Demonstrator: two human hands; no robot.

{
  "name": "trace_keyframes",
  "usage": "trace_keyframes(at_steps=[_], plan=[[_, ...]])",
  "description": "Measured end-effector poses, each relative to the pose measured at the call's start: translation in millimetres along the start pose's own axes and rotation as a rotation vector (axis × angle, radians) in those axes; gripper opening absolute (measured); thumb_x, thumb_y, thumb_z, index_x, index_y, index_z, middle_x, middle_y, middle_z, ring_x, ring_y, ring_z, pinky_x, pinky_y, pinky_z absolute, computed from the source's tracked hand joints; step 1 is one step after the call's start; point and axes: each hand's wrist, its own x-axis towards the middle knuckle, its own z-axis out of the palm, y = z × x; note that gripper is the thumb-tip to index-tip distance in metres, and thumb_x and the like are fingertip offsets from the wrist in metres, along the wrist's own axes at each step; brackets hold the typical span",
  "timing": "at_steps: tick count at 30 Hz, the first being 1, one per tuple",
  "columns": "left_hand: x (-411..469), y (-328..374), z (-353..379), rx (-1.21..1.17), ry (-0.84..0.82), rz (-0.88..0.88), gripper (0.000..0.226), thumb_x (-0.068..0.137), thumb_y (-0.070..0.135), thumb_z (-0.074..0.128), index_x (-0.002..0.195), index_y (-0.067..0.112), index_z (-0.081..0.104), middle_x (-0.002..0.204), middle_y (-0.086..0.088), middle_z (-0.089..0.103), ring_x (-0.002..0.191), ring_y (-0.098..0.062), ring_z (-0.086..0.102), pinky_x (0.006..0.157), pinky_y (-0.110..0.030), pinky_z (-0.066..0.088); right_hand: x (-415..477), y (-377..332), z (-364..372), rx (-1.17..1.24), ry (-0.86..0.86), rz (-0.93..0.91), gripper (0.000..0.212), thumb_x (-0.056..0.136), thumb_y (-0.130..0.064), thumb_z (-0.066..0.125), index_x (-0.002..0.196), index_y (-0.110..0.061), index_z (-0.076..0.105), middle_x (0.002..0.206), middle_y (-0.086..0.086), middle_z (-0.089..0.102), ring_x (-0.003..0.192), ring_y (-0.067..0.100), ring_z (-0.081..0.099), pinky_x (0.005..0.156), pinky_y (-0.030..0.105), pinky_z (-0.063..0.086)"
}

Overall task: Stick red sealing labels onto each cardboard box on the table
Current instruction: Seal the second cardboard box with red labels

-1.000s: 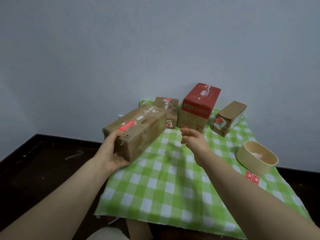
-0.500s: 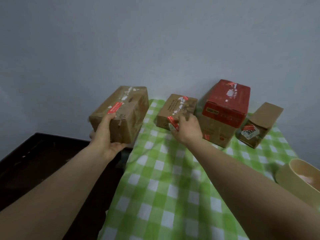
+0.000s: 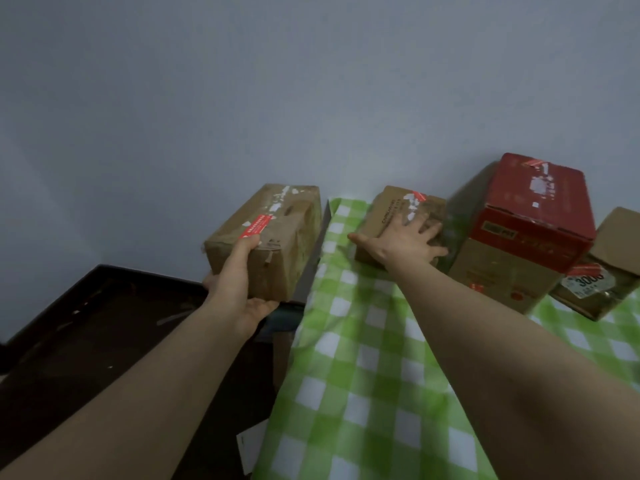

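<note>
Clasping long box [image 3: 280, 247] in left grip [image 3: 239, 289], right grip [image 3: 398, 244] splayed atop small box [image 3: 389, 206].

Head-height view, forward-down, near the table [image 3: 346, 375]

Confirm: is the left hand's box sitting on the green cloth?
No, the left hand holds the box off the cloth's left edge.

Standing here, I see both forearms bare as far up as they show (anything worn higher is out of sight). The left grip [image 3: 237, 284], just off the desk's [image 3: 346, 410] left edge, is bare. The right grip [image 3: 398, 242], over the desk's far end, is bare too, with knuckles and tendons showing.
</note>
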Motion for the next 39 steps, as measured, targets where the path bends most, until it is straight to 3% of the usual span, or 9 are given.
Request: trace_keyframes(at_steps=[4,9,13,18,25,29,33,36,39], plan=[[0.6,2.0,-5.0,0.003,0.029,0.005,0.081,0.067,0.035,0.081,0.134,0.023,0.037,0.120,-0.012,0.057,0.099,-0.033,0.063,0.078,-0.054,0.054,-4.5,0.7,-1.0,-0.045,0.047,-0.043,0.106,0.069,-0.080,0.048,0.149,-0.022,0.009,0.157,0.015,0.004,0.143,0.041,0.005,0.106,0.066,0.016],[-7.6,0.8,-10.7,-0.007,0.072,0.011,0.084,0.066,0.034,0.081,0.136,0.023,0.036,0.123,-0.012,0.055,0.102,-0.034,0.060,0.080,-0.056,0.052,-40.5,12.6,3.0,-0.087,0.091,-0.307,0.111,0.067,-0.081,0.048,0.149,-0.030,-0.006,0.157,0.012,-0.017,0.146,0.031,-0.002,0.109,0.064,0.012],[-25.6,-0.1,-13.1,-0.036,0.086,-0.014,0.085,0.064,0.036,0.082,0.135,0.023,0.036,0.124,-0.012,0.054,0.102,-0.034,0.061,0.072,-0.054,0.054,-78.4,44.1,0.2,-0.094,0.023,-0.472,0.116,0.061,-0.082,0.051,0.149,-0.033,-0.008,0.156,0.008,-0.023,0.146,0.027,-0.003,0.112,0.058,0.013],[-58.2,1.2,-11.1,-0.054,0.064,-0.013,0.090,0.055,0.041,0.083,0.132,0.023,0.040,0.124,-0.010,0.055,0.100,-0.032,0.062,0.059,-0.052,0.055,-121.9,101.8,-23.9,-0.016,-0.062,-0.589,0.125,0.042,-0.091,0.037,0.147,-0.039,-0.008,0.155,0.001,-0.027,0.146,0.023,-0.001,0.113,0.052,0.011],[-102.6,-7.5,6.3,-0.001,0.011,-0.002,0.097,0.038,0.046,0.082,0.126,0.024,0.047,0.120,-0.007,0.059,0.094,-0.030,0.065,0.051,-0.054,0.052,-174.8,178.8,-57.5,-0.052,-0.235,-0.775,0.138,0.037,-0.093,0.052,0.144,-0.042,-0.018,0.139,-0.020,-0.047,0.142,0.009,-0.012,0.117,0.052,0.009],[-119.2,-18.9,17.9,0.040,-0.019,-0.032,0.102,0.034,0.046,0.083,0.127,0.024,0.048,0.117,-0.007,0.063,0.091,-0.031,0.067,0.057,-0.055,0.052,-189.6,204.9,-68.1,-0.195,-0.347,-0.811,0.134,0.044,-0.079,0.068,0.131,-0.055,-0.031,0.141,-0.014,-0.047,0.143,0.017,-0.016,0.116,0.055,0.004],[-125.8,-27.7,30.5,0.119,-0.024,-0.036,0.098,0.036,0.048,0.083,0.125,0.022,0.050,0.106,-0.005,0.069,0.082,-0.025,0.071,0.054,-0.041,0.055,-192.4,216.0,-76.4,-0.336,-0.529,-0.708,0.141,0.039,-0.079,0.072,0.130,-0.055,-0.034,0.146,-0.003,-0.043,0.141,0.024,-0.025,0.115,0.051,-0.008],[-118.4,-32.5,41.6,0.152,0.017,-0.065,0.097,0.034,0.049,0.084,0.122,0.022,0.053,0.100,-0.003,0.071,0.074,-0.022,0.073,0.053,-0.036,0.056,-182.0,199.8,-77.3,-0.202,-0.477,-0.658,0.139,0.041,-0.084,0.060,0.142,-0.040,-0.025,0.151,-0.002,-0.035,0.141,0.024,-0.026,0.116,0.049,-0.009],[-111.4,-38.3,60.0,0.196,-0.006,-0.081,0.071,0.058,0.047,0.081,0.120,0.023,0.057,0.103,0.001,0.069,0.083,-0.016,0.068,0.065,-0.031,0.051,-163.2,169.2,-78.2,0.016,-0.337,-0.632,0.123,0.057,-0.082,0.056,0.149,-0.032,-0.009,0.156,-0.004,-0.021,0.144,0.019,-0.018,0.118,0.046,-0.003]])
